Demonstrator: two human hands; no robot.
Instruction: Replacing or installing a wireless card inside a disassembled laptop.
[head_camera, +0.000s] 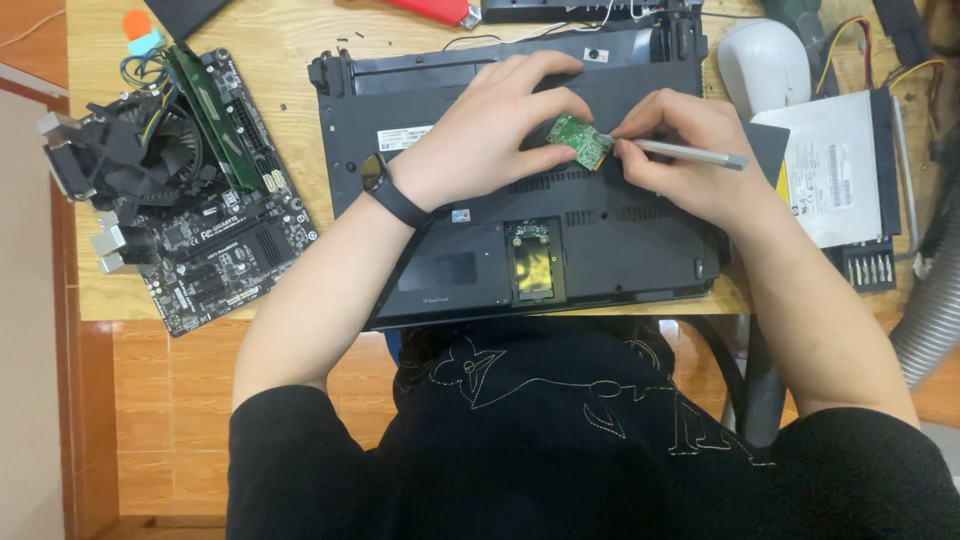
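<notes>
1. The left hand (480, 130) pinches a small green circuit card (580, 141) between thumb and fingertips, holding it just above the upturned black laptop (450, 200).
2. The right hand (690, 150) is closed around a slim silver tool (690, 152), its tip touching the card's right edge.
3. The laptop lies base-up on the wooden surface (290, 50); an open compartment (533, 262) shows near its front edge.
4. A black band sits on the left wrist.
5. A desktop motherboard (200, 220) with cooling fan lies well to the left.
6. An optical drive (835, 180) rests just right of the laptop, with a white mouse (762, 65) beyond it.
</notes>
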